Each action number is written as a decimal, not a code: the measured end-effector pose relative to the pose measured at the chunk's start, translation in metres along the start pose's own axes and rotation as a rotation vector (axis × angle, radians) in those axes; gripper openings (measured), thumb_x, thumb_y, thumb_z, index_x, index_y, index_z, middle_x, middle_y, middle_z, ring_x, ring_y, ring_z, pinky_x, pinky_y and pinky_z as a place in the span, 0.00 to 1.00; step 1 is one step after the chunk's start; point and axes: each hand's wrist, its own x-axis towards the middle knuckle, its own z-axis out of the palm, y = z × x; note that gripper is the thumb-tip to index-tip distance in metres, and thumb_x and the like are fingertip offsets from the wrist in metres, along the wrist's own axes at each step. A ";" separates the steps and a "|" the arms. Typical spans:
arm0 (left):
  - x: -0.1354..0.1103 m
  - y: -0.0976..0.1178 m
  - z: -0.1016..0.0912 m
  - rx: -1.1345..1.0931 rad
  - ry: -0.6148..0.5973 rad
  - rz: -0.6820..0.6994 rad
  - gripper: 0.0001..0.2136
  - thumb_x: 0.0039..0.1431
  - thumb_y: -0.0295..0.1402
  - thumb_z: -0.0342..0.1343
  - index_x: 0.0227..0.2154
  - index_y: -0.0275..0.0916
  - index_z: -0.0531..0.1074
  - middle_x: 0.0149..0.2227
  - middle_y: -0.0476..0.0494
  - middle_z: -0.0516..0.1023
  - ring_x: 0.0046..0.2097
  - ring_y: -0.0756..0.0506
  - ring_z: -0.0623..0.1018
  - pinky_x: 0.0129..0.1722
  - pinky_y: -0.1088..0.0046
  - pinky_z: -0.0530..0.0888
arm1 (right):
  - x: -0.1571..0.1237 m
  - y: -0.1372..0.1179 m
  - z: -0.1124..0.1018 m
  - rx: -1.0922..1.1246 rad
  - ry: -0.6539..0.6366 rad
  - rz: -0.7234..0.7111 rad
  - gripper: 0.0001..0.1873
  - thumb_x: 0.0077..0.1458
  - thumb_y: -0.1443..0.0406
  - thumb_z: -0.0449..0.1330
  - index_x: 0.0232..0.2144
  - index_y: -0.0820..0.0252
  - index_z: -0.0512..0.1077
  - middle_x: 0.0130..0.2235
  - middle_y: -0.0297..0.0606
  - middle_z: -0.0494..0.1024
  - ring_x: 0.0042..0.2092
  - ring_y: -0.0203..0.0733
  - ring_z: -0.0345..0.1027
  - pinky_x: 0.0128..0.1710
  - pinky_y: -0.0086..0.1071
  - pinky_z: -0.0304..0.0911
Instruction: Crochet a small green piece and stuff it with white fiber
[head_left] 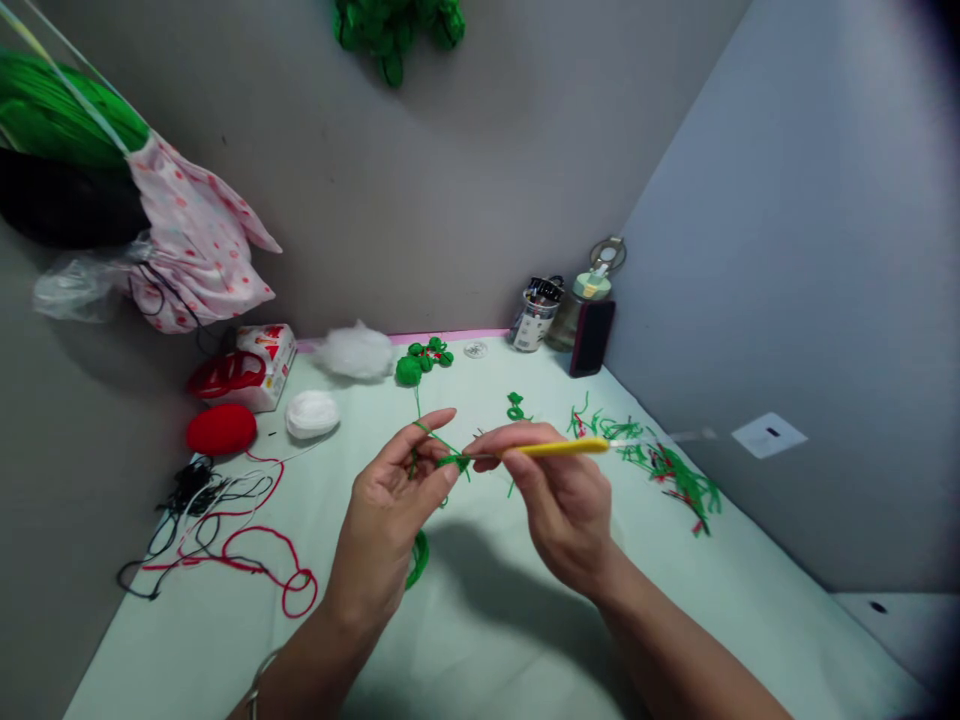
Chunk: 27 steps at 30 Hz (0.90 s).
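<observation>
My right hand is closed round a crochet hook with a yellow handle, its thin metal tip pointing left. Between the thumb and fingers of my left hand is a small piece of green crochet, and the hook's tip meets it there. Green yarn runs over a raised left finger and back to a green yarn ball. Partly hidden behind my left wrist lies a green ring-shaped piece. My fingers cover much of the small work.
At left lie a red yarn ball, a white yarn ball and tangled black and red strands. White stuffing sits at the back. Green yarn scraps, a phone and a bottle are at right.
</observation>
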 end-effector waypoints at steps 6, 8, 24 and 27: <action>0.001 -0.002 0.001 -0.191 -0.049 -0.136 0.22 0.54 0.32 0.74 0.53 0.44 0.82 0.33 0.51 0.78 0.38 0.50 0.76 0.45 0.77 0.74 | -0.006 0.006 0.001 -0.458 -0.088 -0.466 0.15 0.70 0.72 0.54 0.50 0.59 0.78 0.43 0.47 0.85 0.44 0.45 0.80 0.43 0.38 0.78; 0.003 0.003 0.000 -0.299 -0.086 -0.257 0.21 0.53 0.32 0.74 0.51 0.40 0.83 0.32 0.50 0.78 0.38 0.49 0.77 0.48 0.73 0.76 | -0.006 0.007 0.000 -0.285 -0.020 -0.321 0.14 0.70 0.72 0.56 0.51 0.56 0.79 0.43 0.44 0.84 0.43 0.44 0.79 0.42 0.38 0.78; 0.002 0.001 0.003 -0.288 -0.059 -0.233 0.21 0.51 0.33 0.76 0.50 0.43 0.84 0.34 0.50 0.80 0.39 0.51 0.78 0.46 0.78 0.76 | -0.009 0.009 0.006 -0.233 -0.036 -0.269 0.16 0.67 0.74 0.60 0.51 0.56 0.81 0.46 0.45 0.84 0.45 0.45 0.78 0.43 0.40 0.76; 0.007 0.004 0.000 -0.380 -0.066 -0.314 0.17 0.49 0.30 0.76 0.43 0.37 0.86 0.28 0.51 0.76 0.32 0.52 0.75 0.51 0.70 0.79 | -0.005 0.009 0.001 -0.005 0.052 -0.055 0.14 0.68 0.72 0.60 0.47 0.54 0.82 0.42 0.40 0.84 0.39 0.40 0.77 0.38 0.35 0.75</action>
